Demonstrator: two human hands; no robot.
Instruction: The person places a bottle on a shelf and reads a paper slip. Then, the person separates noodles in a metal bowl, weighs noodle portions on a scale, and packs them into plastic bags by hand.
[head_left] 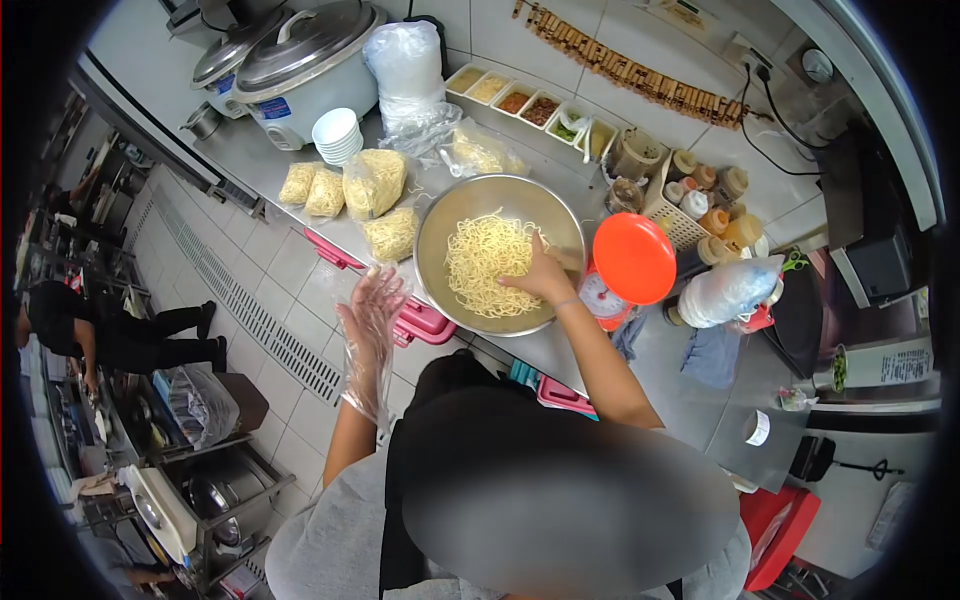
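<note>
Where the bowl [430, 250] sits near the front edge of the counter [655, 350], we have our right hand [543, 275] down inside it, its fingers reaching into the noodles [490, 265]. The noodles lie heaped on the bowl's floor, under and to the left of that hand. We see its thumb apart from the other fingers, but we cannot tell whether they pinch any strands, since the fingertips are lost against the heap.

Our left hand [372, 310] is raised just off the counter's front edge, to the left of the bowl and apart from the noodles. Its fingers are loosely spread, and a clear glove [367, 375] hangs baggy around the wrist. Whether the right hand wears one too, we cannot make out.

Bags [374, 185] of noodles stand along the front edge, left of the bowl; the scale [602, 303] is just to its right, its dial partly covered by the red plate [633, 258]. By the counter's back edge, the contents of several tubs [541, 110] are too small to name. A blurred dark shape [570, 490] below us hides part of the front edge, and our right forearm covers another stretch.
</note>
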